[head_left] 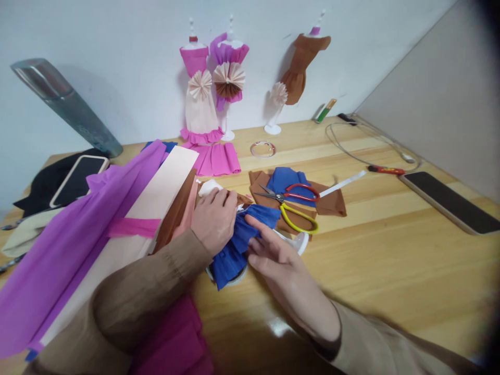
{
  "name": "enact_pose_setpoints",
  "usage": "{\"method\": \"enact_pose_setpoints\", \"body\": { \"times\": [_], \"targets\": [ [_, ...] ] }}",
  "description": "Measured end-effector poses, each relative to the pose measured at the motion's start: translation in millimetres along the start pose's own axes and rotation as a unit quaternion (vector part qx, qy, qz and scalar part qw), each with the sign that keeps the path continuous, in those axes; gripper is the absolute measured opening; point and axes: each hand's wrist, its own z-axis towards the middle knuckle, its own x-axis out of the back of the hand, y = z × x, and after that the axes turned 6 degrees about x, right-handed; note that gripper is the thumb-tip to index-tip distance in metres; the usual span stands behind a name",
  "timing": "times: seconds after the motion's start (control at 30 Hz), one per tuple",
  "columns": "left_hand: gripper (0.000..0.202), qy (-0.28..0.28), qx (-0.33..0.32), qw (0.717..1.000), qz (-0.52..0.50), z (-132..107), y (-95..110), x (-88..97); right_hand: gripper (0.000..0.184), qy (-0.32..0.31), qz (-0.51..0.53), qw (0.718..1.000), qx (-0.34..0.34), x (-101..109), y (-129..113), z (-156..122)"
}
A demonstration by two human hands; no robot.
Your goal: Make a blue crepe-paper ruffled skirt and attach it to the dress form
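A small white dress form [210, 187] lies tilted on the table, its round stand base [301, 242] showing to the right. My left hand [215, 220] is closed over its body, fingers curled at the waist. A gathered blue crepe paper skirt [230, 258] fans out from under that hand. My right hand [279, 260] is open at the skirt's right side, fingers apart, with the index fingertip touching or very near the blue folds. Beneath the skirt's lower edge a round, pale-rimmed object [236, 277] shows only in part. Scissors [291, 200] with red and yellow handles lie just beyond.
Brown crepe paper [332, 203] and blue paper [287, 179] lie under the scissors. Purple paper [78, 250] and other strips cover the left. Dressed forms [199, 78] stand by the wall. A phone [449, 200], a screwdriver-like red tool [386, 170] and a cable [339, 138] lie right.
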Motion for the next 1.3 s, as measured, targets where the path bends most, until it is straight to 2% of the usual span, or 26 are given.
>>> {"method": "enact_pose_setpoints", "body": {
  "times": [0.37,0.57,0.8,1.0,1.3],
  "targets": [
    [0.034,0.081,-0.030,0.996,-0.025,-3.4,-4.9,-11.2,0.052,-0.009,-0.006,0.999,0.034,-3.5,-6.0,15.3],
    [0.034,0.107,-0.037,0.993,-0.042,-3.8,-6.8,-10.7,0.050,-0.003,0.092,0.996,-0.007,-5.9,-8.2,21.1],
    [0.036,0.139,-0.044,0.989,-0.037,-5.3,-8.5,-15.3,0.046,0.010,0.143,0.988,-0.048,-10.9,-7.2,26.7],
    [0.037,0.140,-0.049,0.988,-0.033,-5.2,-6.3,-13.9,0.048,0.038,0.179,0.982,-0.052,-18.4,-8.8,32.5],
    [0.043,0.138,-0.040,0.987,-0.066,-8.5,-4.5,-14.7,0.038,0.045,0.220,0.974,-0.016,-18.0,-7.9,39.2]
  ]
}}
